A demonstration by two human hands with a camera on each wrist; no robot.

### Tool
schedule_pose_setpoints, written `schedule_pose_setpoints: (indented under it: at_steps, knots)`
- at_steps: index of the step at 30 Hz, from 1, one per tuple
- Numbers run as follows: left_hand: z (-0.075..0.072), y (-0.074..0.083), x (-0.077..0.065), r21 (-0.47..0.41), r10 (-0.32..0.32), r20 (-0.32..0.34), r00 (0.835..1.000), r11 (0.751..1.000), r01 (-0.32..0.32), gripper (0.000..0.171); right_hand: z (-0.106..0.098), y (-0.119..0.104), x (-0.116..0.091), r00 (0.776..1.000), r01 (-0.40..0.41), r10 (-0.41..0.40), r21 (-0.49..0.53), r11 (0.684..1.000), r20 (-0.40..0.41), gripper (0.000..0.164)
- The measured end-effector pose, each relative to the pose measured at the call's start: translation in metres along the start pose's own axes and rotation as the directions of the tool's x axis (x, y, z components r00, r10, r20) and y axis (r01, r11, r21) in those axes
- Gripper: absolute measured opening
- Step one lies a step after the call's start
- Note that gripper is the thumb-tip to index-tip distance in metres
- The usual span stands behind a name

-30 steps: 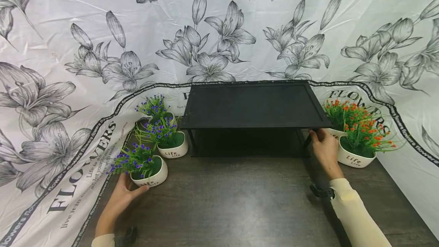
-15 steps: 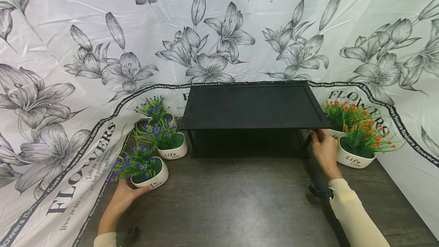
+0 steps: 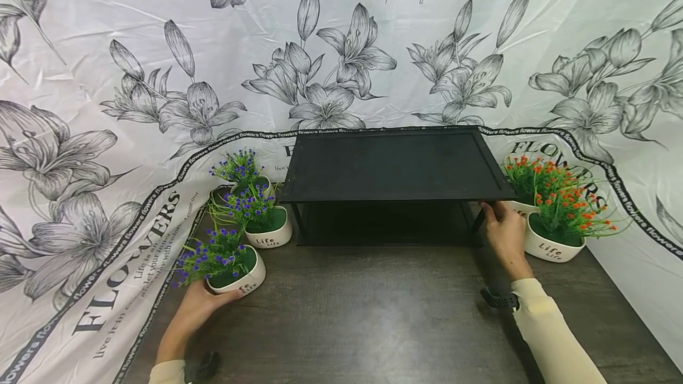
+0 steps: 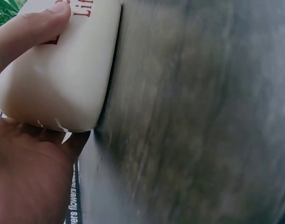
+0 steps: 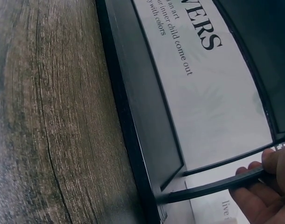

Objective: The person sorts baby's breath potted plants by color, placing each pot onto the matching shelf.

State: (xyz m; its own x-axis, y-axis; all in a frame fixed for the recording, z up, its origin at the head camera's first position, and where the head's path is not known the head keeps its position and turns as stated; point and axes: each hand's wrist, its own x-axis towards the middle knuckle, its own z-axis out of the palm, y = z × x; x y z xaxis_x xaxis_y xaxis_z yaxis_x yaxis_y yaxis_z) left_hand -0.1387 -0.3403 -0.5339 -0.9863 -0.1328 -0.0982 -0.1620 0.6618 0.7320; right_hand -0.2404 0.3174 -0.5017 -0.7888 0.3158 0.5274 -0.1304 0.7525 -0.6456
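My left hand [image 3: 194, 313] holds a white oval flower pot [image 3: 251, 282] of purple artificial flowers at the front left of the table. In the left wrist view the thumb [image 4: 39, 28] lies over the lettered front of the pot [image 4: 63, 88], and the other fingers reach behind its end. A black two-tier shelf [image 3: 395, 165] stands at the back of the table. At its right front corner my right hand [image 3: 506, 236] grips the thin upright post [image 5: 212, 189], just below the top board. Thumb and fingers close round that post in the right wrist view.
Two more pots of purple flowers [image 3: 269, 236] stand left of the shelf. Right of it, close by my right hand, are two pots of orange flowers [image 3: 555, 245]. A floral-print cloth [image 3: 373, 99] hangs behind and along both sides of the dark wood-look table [image 3: 363, 313].
My left hand and the pot it holds have shifted slightly to the right and towards me, with the pot turning a little. My right hand and the shelf stay put.
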Motion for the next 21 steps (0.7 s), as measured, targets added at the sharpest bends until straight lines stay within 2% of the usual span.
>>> schedule_pose_setpoints:
  at_steps: [8, 13, 16, 21]
  knots:
    - [0.005, 0.006, 0.0, -0.016, -0.003, 0.018, 1.0, 1.0, 0.004, 0.083, -0.001, -0.001, 0.0, 1.0, 0.006, -0.006, 0.016, 1.0, 0.004, 0.02]
    - [0.006, 0.012, -0.002, -0.035, 0.025, 0.017, 1.0, 0.999, -0.024, 0.08, -0.001, -0.001, -0.001, 1.0, 0.006, -0.006, 0.014, 1.0, 0.004, 0.02]
    - [0.006, 0.016, -0.005, -0.048, 0.038, 0.022, 0.999, 0.998, -0.037, 0.078, -0.001, -0.001, -0.001, 1.0, 0.0, 0.0, 0.019, 1.0, 0.006, 0.02]
    - [0.007, 0.029, -0.01, -0.038, 0.024, 0.045, 0.999, 0.999, -0.022, 0.073, 0.001, 0.002, -0.001, 1.0, -0.005, 0.004, 0.029, 1.0, 0.008, 0.021]
